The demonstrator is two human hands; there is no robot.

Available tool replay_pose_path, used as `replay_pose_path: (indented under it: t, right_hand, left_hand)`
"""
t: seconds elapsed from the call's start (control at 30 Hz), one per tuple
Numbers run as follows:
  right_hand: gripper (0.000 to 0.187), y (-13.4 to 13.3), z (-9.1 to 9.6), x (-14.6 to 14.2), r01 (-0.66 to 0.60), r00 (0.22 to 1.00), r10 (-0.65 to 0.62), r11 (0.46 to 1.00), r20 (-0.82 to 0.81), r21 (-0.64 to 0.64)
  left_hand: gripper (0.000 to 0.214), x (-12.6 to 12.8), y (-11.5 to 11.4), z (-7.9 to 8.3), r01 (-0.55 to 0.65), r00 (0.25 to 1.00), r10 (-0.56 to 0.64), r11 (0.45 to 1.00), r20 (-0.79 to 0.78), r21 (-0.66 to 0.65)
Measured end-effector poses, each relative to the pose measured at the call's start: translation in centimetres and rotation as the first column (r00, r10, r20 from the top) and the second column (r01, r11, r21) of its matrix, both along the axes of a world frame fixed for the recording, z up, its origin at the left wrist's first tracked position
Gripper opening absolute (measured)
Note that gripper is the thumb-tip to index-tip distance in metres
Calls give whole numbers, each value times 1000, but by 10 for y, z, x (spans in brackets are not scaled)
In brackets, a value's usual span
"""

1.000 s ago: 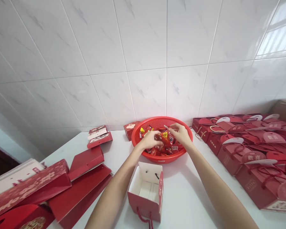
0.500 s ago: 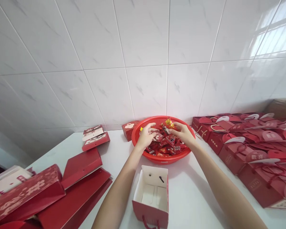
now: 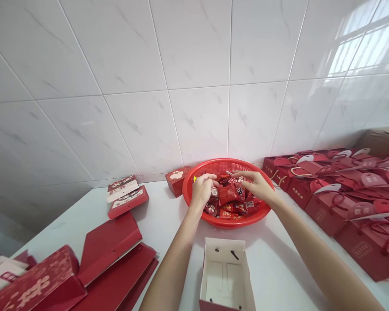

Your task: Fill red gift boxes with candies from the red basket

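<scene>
A red plastic basket (image 3: 228, 223) holds many red-wrapped candies (image 3: 227, 194). My left hand (image 3: 203, 190) is at the basket's left side, over the candies. Its fingers are curled in, and whatever they hold is hidden. On the other side, my right hand (image 3: 254, 183) reaches in with thumb and fingers apart, close above the candies. A small whitish piece shows by its fingertips; I cannot tell whether it is gripped. An open red gift box (image 3: 225, 276), white inside, stands in front of the basket with no candy visible in it.
Rows of closed red gift boxes (image 3: 324, 207) with cord handles fill the right side. Folded red cartons (image 3: 110, 250) lie at the left. A small red box (image 3: 176, 179) sits behind the basket's left edge, against the tiled wall (image 3: 197, 125).
The yellow-and-red wrapped piece near my right hand is no longer visible there. My left fingers have curled in. The view has shifted, so the open box appears lower and further right.
</scene>
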State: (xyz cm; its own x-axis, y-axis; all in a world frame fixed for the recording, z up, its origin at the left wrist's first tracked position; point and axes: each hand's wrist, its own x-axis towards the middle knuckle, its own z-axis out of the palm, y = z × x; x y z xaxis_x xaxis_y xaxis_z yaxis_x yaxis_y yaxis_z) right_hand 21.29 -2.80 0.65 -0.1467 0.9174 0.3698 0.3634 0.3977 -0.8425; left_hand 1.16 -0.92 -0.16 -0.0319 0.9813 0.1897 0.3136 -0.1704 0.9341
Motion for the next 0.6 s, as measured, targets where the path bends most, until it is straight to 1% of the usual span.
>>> replay_pose_path:
  t: [0.07,0.13,0.2,0.27,0.3,0.33,0.4,0.47,0.53,0.6]
  right_hand:
    - [33,1,-1,-1,47,998,-47,999,43,-2]
    - [33,3,-4,0,103,992,-100,994,71,-36]
    - [32,6,-8,0,159,979,-149,985,141,-66]
    - [33,7,-10,1,194,948,-162,976,275,-96]
    - [36,7,-11,1,188,924,-136,975,356,-115]
    - [40,6,-11,0,159,895,-82,977,439,-142]
    - [53,4,-10,-1,51,813,81,976,577,-210]
    - [62,1,-8,-3,-63,726,217,966,652,-251]
    - [62,-3,-5,-6,-136,678,273,959,682,-248]
    - [60,-6,-1,-8,-163,662,278,960,696,-228]
  left_hand:
    - [35,-1,1,1,-25,997,22,999,-74,-33]
    - [34,0,1,2,-40,977,21,995,-213,-87]
    - [33,1,0,2,-43,933,-12,989,-359,-144]
    - [33,3,0,2,-36,873,-57,983,-485,-181]
    - [33,4,-1,2,-31,840,-78,981,-538,-190]
    - [34,4,-1,1,-24,807,-97,980,-582,-197]
    - [35,4,-3,-2,0,754,-139,977,-642,-212]
    - [37,4,-4,-6,20,723,-163,976,-671,-216]
    - [43,3,-6,-10,28,693,-175,976,-699,-216]
    - [45,2,-8,-12,28,670,-182,975,-720,-220]
